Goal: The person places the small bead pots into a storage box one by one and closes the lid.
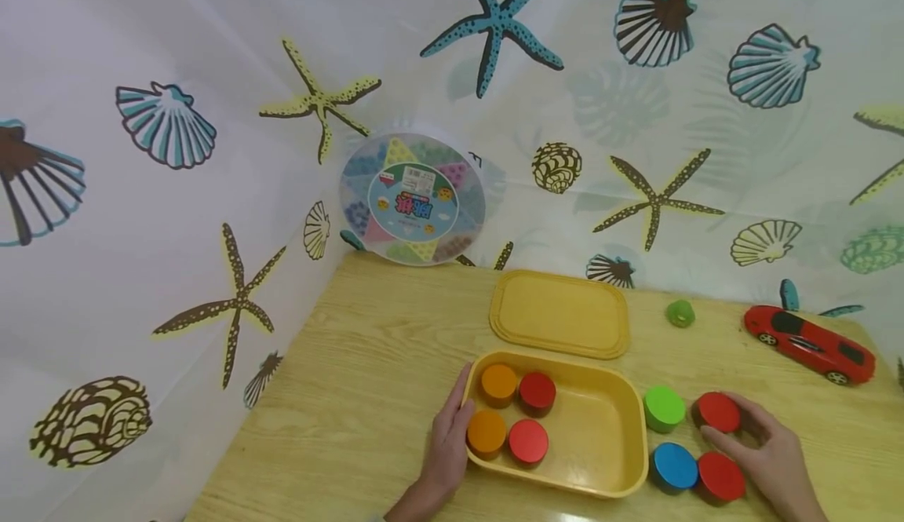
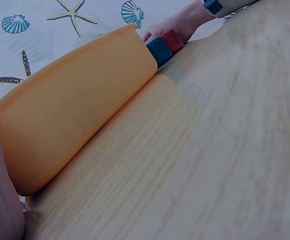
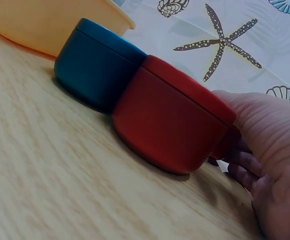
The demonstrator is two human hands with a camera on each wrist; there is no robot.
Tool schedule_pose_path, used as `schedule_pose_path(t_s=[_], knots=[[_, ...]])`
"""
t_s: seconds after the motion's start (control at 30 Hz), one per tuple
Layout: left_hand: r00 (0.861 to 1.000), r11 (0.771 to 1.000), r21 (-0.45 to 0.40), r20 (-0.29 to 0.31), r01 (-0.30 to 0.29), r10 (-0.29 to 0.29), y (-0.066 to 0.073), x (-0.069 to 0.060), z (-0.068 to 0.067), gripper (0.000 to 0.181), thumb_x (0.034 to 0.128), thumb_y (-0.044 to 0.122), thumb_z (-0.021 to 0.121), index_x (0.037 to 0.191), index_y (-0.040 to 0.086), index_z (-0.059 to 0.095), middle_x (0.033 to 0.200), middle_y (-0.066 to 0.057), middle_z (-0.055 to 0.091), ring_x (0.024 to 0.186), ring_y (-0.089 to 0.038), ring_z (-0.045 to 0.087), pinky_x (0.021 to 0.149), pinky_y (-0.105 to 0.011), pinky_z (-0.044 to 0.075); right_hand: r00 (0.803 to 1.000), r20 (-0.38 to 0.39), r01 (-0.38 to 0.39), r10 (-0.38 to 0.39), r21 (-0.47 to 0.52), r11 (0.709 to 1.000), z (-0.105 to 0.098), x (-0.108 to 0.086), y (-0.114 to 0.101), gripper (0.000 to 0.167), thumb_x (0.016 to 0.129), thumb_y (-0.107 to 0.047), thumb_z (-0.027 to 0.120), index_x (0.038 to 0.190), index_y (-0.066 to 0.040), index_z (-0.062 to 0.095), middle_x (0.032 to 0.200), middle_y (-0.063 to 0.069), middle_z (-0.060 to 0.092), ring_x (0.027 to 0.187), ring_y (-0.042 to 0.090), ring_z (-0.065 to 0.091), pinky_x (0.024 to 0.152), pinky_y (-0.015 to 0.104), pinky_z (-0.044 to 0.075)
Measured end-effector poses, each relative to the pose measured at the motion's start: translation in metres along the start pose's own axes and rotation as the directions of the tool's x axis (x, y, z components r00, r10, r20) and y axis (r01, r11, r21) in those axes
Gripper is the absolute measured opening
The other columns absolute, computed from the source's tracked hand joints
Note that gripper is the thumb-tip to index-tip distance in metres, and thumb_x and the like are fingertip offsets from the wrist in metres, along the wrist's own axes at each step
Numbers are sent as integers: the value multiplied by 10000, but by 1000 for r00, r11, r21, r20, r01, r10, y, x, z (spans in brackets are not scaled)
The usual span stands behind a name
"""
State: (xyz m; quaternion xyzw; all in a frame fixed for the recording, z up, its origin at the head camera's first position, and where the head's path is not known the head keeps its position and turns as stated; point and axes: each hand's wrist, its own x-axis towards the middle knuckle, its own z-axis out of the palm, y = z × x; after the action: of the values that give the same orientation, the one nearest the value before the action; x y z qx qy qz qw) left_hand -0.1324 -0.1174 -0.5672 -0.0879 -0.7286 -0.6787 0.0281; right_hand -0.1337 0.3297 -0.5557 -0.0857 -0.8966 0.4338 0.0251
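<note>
A yellow tray [image 1: 593,428] holds two orange and two red round pieces in its left half. My left hand [image 1: 443,445] holds the tray's left wall, thumb near the rim; the left wrist view shows the tray's outer side [image 2: 74,100]. Right of the tray stand a green piece [image 1: 664,409], a blue piece [image 1: 674,468] and two red ones. My right hand [image 1: 775,453] has thumb and fingers around the back red piece [image 1: 719,412]. The front red piece [image 1: 721,478], large in the right wrist view [image 3: 170,117], stands beside the blue one [image 3: 97,65].
Behind the tray lies a flat yellow lid [image 1: 559,314]. Toward the back right are a small green object [image 1: 681,313] and a red toy car [image 1: 808,345]. A round game box [image 1: 413,198] leans on the patterned cloth at the back.
</note>
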Motion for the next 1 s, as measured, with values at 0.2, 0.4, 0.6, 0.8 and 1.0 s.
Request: schedule_pose_path(t_s=[0.2,0.4,0.6,0.8,1.0], knots=[[1000,1000,-6,7,-6,6,1,-2,1,544,1158,176,286,1669,30,166,1734,-138,170,1588,-244,158,1202,-123,158,1000,-17,-5,5,37,999,-1,-2,2,818,899,-428,827,1518,3,511,1464,302,559,990,-274,418,788,-1,445],[1000,1000,-5,10,-14,14,3,-1,2,549,1162,205,289,1669,33,167,1733,-139,174,1587,-237,163,1201,-126,161,999,-48,-21,23,34,999,-11,-3,-9,828,896,-438,826,1528,-9,506,1473,298,552,980,-264,441,764,2,458],[1000,1000,-4,15,-5,5,2,-1,2,558,1166,240,283,1672,44,156,1736,-121,169,1588,-216,159,1207,-136,154,994,-113,-2,5,23,1000,-24,-6,-32,799,891,-409,841,1497,14,539,1441,299,578,953,-280,462,766,6,481],[1000,1000,3,6,-9,9,1,-1,1,553,1164,230,288,1672,47,167,1733,-121,182,1587,-221,170,1211,-146,155,989,-128,73,-69,23,997,-30,-9,-55,755,882,-361,859,1469,14,568,1320,91,705,953,-273,510,769,12,492],[1000,1000,26,4,-3,3,2,-2,0,551,1163,237,292,1678,84,172,1734,-91,197,1579,-174,189,1211,-139,165,979,-106,179,-175,33,983,-25,-11,-76,679,863,-284,886,1421,-6,619,1192,-229,658,983,-248,549,797,12,489]])
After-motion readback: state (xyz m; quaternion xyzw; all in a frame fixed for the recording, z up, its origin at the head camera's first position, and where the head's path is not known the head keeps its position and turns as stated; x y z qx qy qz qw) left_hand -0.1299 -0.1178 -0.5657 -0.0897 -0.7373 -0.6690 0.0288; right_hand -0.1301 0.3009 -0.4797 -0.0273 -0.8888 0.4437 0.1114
